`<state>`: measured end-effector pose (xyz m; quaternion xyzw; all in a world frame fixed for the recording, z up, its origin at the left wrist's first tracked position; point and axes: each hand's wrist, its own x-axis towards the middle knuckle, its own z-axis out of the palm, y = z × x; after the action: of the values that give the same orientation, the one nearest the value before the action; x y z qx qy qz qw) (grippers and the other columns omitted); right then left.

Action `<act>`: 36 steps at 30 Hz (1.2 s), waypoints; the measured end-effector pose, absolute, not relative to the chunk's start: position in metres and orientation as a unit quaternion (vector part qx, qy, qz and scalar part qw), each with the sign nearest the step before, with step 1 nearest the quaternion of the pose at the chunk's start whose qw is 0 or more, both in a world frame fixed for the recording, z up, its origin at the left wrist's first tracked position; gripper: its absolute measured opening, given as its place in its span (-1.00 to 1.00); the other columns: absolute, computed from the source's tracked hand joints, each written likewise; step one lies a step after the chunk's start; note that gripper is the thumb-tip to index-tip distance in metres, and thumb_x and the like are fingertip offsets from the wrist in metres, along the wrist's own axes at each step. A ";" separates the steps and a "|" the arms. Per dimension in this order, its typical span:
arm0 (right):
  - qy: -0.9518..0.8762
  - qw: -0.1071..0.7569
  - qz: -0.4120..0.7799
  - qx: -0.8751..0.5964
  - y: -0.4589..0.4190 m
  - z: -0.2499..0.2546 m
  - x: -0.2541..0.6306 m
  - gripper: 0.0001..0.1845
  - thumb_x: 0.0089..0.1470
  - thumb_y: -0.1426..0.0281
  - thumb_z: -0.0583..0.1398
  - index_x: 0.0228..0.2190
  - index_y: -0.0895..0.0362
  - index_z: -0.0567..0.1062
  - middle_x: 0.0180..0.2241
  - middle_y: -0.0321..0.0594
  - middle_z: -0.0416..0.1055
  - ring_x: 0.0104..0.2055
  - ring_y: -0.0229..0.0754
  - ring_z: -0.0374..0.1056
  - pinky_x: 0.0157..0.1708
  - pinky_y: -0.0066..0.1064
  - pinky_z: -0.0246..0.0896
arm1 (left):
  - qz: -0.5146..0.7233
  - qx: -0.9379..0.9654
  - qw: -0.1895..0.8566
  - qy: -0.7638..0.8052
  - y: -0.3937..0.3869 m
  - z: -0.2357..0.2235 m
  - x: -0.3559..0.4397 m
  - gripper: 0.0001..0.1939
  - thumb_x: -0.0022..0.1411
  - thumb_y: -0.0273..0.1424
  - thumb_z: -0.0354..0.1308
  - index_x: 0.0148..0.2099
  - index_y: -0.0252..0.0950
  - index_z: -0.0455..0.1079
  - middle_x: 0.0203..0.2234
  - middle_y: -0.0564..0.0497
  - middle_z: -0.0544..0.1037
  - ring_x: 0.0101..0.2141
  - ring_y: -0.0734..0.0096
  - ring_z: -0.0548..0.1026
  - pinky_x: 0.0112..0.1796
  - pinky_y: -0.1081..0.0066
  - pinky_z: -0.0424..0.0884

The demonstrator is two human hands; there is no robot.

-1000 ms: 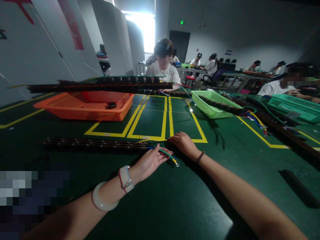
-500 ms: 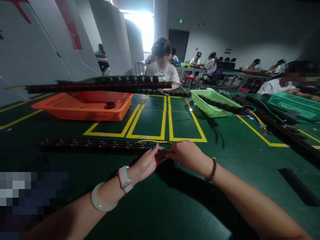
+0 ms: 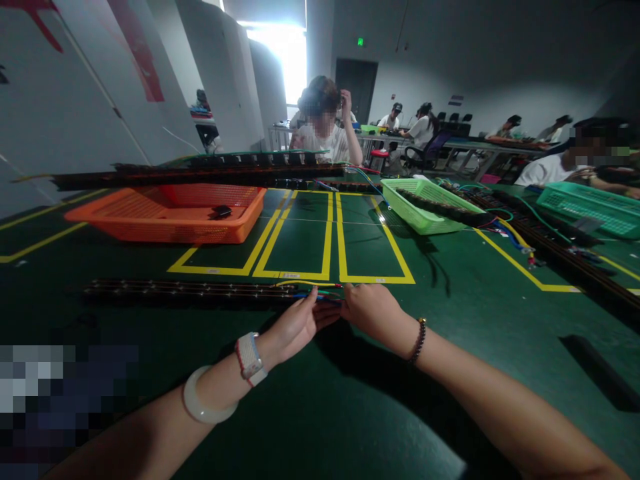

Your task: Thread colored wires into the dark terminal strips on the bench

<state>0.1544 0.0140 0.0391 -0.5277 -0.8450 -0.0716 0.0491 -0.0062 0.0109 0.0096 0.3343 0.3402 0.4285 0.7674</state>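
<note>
A long dark strip (image 3: 190,291) with a row of small fittings lies across the green table in front of me. Coloured wires (image 3: 320,288) come out of its right end. My left hand (image 3: 295,325) is at that end, its fingers pinched on the wires. My right hand (image 3: 373,310) meets it from the right, fingers curled around the same wire bundle. Both hands touch each other at the fingertips. The wire tips are hidden under my right hand.
An orange basket (image 3: 165,213) with a small black object stands at the back left, a green basket (image 3: 425,207) at the back right. Another long dark strip (image 3: 200,173) lies behind them. A person (image 3: 325,130) sits opposite; more people work at the right.
My right hand drew back from the table onto the wire ends and closed on them, covering the tips. My left hand stayed on the wires. The person opposite raised a hand to the head.
</note>
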 end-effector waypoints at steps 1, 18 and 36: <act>-0.841 0.051 -0.076 -0.533 0.015 0.038 0.155 -0.76 0.16 0.44 0.04 -0.33 0.28 0.48 -0.43 0.04 0.46 -0.39 -0.09 0.44 -0.45 -0.41 0.25 | 0.431 0.339 0.766 0.337 0.011 0.008 -0.007 -0.74 0.30 -0.30 0.02 -0.18 -0.41 0.39 -0.26 -0.18 0.52 -0.18 0.26 0.48 0.03 0.16 0.26; -0.819 0.076 -0.048 -0.567 0.039 0.024 0.161 -0.76 0.21 0.46 -0.03 -0.26 0.26 0.41 -0.41 0.00 0.47 -0.37 -0.09 0.45 -0.45 -0.41 0.26 | 0.433 0.343 0.750 0.365 0.014 0.006 -0.009 -0.80 0.33 -0.40 -0.03 -0.21 -0.42 0.36 -0.28 -0.16 0.51 -0.19 0.28 0.49 -0.05 0.23 0.34; -0.854 0.104 -0.026 -0.509 -0.008 0.054 0.156 -0.67 0.21 0.21 0.05 -0.16 0.18 0.43 -0.39 -0.08 0.50 -0.38 -0.09 0.46 -0.44 -0.40 0.25 | 0.447 0.296 0.762 0.363 0.017 0.002 -0.009 -0.81 0.29 -0.39 0.05 -0.29 -0.40 0.41 -0.36 -0.09 0.53 -0.30 0.37 0.50 -0.12 0.30 0.39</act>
<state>0.1559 -0.0082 0.0537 -0.5090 -0.8540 -0.0264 0.1039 -0.0088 0.0168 0.0024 0.2962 0.3632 0.4474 0.7617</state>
